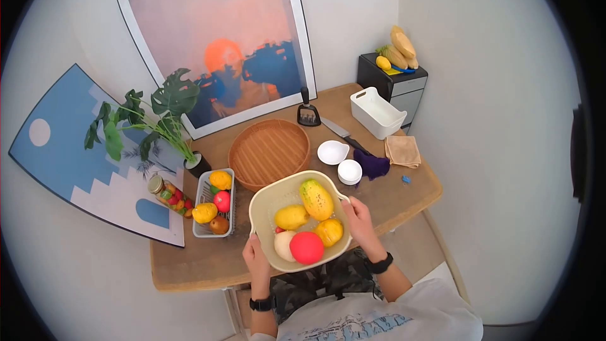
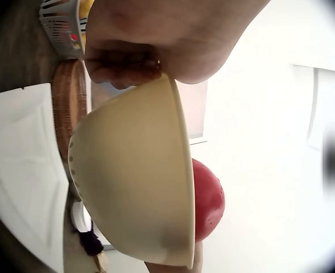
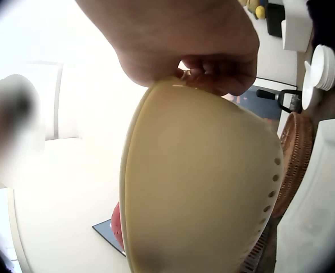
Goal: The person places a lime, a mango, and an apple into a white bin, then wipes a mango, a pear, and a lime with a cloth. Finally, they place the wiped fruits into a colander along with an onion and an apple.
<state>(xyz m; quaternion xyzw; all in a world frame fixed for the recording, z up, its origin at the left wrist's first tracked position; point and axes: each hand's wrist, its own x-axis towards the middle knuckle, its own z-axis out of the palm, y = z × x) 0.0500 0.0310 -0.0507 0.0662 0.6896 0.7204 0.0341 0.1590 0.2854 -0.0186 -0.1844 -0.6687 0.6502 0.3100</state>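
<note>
A cream colander bowl (image 1: 264, 203) is held above the near edge of the wooden table (image 1: 189, 259). My left hand (image 1: 255, 259) grips its left rim and my right hand (image 1: 356, 215) grips its right rim. Inside lie a mottled papaya (image 1: 316, 198), a yellow mango (image 1: 291, 216), an orange fruit (image 1: 329, 232), a red ball-shaped fruit (image 1: 307, 247) and a pale round one (image 1: 284, 244). From below, the left wrist view shows the bowl (image 2: 133, 182) under my fingers (image 2: 122, 68), with the red fruit (image 2: 207, 200) peeking over. In the right wrist view the bowl (image 3: 201, 187) fills the frame.
A grey basket (image 1: 203, 205) of fruit, a jar (image 1: 167, 194) and a potted plant (image 1: 158, 120) stand at the left. Behind are a round woven tray (image 1: 268, 151), white bowls (image 1: 341, 161), a knife (image 1: 341, 132), a purple cloth (image 1: 374, 165), a folded tan cloth (image 1: 403, 150) and a white bin (image 1: 377, 112).
</note>
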